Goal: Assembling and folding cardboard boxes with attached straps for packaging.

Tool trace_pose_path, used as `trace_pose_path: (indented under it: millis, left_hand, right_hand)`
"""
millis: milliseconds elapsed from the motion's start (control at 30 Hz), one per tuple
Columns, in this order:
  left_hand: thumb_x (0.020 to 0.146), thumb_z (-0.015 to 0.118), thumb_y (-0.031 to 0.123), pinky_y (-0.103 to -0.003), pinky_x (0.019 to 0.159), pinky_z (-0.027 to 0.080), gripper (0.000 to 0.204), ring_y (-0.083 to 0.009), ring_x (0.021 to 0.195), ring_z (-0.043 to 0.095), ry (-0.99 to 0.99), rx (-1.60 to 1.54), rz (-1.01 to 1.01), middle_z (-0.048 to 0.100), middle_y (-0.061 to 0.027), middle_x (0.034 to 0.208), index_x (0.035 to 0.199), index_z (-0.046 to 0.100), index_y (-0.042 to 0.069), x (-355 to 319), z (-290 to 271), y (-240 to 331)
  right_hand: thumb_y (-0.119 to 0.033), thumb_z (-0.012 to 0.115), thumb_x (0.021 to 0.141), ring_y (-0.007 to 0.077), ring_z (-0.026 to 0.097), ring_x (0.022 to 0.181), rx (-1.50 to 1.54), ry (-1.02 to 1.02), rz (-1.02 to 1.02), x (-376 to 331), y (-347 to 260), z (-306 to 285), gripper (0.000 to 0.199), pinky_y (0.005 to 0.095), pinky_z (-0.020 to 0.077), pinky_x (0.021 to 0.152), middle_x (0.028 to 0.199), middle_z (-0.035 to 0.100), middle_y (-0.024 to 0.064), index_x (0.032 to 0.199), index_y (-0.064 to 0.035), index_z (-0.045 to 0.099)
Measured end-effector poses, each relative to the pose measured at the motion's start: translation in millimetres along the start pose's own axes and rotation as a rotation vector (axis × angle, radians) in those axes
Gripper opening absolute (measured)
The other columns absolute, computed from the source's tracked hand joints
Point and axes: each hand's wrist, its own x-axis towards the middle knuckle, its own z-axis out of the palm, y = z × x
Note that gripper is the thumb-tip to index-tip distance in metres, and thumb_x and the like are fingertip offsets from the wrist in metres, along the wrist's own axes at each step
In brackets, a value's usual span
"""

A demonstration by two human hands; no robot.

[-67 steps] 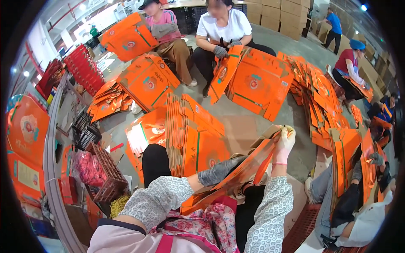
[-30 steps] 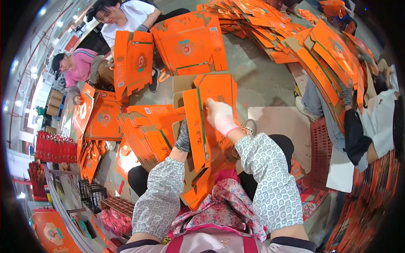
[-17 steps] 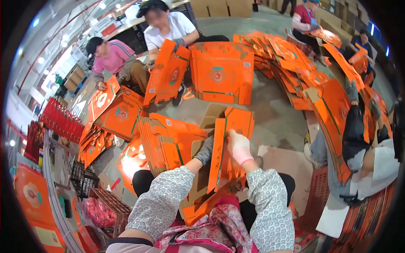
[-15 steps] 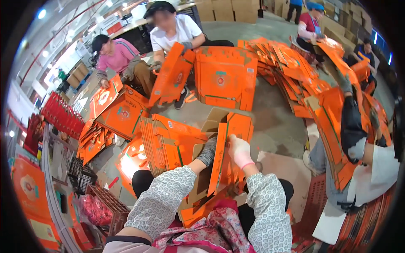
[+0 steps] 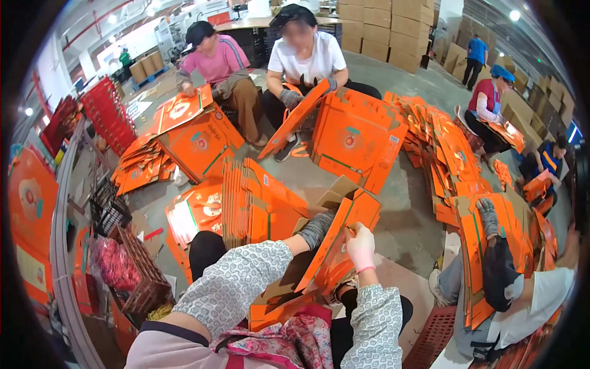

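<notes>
A flattened orange cardboard carton [image 5: 335, 246] with a brown inner side stands tilted between my knees. My left hand [image 5: 316, 230], in a grey knitted glove, grips this carton from its left, the fingertips partly hidden behind the panel. My right hand [image 5: 361, 247], in a white glove with a pink cuff, is closed in a pinch against the carton's printed face. What the pinch holds is too small to make out. Left of my left hand stands an upright stack of flattened orange cartons [image 5: 255, 206].
Across from me a person in white [image 5: 307, 58] handles an orange carton [image 5: 301, 114]; another in pink [image 5: 215, 58] sits beside. At right, a co-worker's gloved hand [image 5: 487, 218] rests on cartons. A brown crate [image 5: 144, 289] stands at left, a carton heap [image 5: 442, 144] at far right.
My view has swung right. The carton leans further to the right, and my right hand has moved from its upper edge to a pinch on its face. The person opposite has tilted their carton.
</notes>
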Motion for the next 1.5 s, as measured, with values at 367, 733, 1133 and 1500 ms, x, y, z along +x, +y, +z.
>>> trace_pose_path:
  millis: [367,733,1133,1500]
  left_hand:
    - [0.093,0.042,0.017,-0.03,0.071,0.049,0.023,-0.0165,0.076,0.058,-0.024,-1.819,-0.606,0.064,-0.0063,0.092,0.101,0.06,0.005,-28.9,-14.0,-19.2]
    - [0.089,0.054,0.029,-0.036,0.059,0.053,0.022,-0.0194,0.068,0.06,-0.01,-1.599,-0.846,0.062,-0.0051,0.082,0.096,0.058,0.008,-117.5,-3.4,-25.3]
    - [0.085,0.061,0.027,-0.035,0.051,0.051,0.022,-0.0204,0.058,0.06,0.047,-1.507,-0.774,0.061,-0.0056,0.072,0.091,0.061,0.005,-133.9,27.0,-25.8]
    - [0.086,0.058,0.027,-0.033,0.048,0.05,0.026,-0.0199,0.055,0.06,0.023,-1.551,-0.914,0.063,-0.0081,0.072,0.091,0.062,0.002,-133.7,15.4,-17.3]
  right_hand:
    - [-0.009,0.051,0.088,0.0041,0.032,0.042,1.139,0.05,0.041,-49.0,-37.8,-131.3,0.018,0.0202,0.0242,0.037,0.06,0.042,-0.0032,0.103,0.0008,0.055]
    - [-0.016,0.046,0.091,0.0055,0.048,0.055,0.919,0.566,-0.313,-87.8,-73.0,-137.3,0.035,0.0134,0.0326,0.044,0.115,0.058,0.0224,0.12,0.0033,0.046]
    - [-0.009,0.05,0.085,0.014,0.054,0.052,0.328,-0.483,0.128,-54.8,28.1,56.4,0.013,0.0287,0.0425,0.051,0.064,0.057,0.0066,0.085,0.0015,0.057]
    - [-0.012,0.056,0.082,0.0352,0.062,0.071,0.22,-0.223,-0.054,-56.5,47.4,90.1,0.015,0.0389,0.0476,0.061,0.074,0.061,0.0223,0.089,0.0015,0.06]
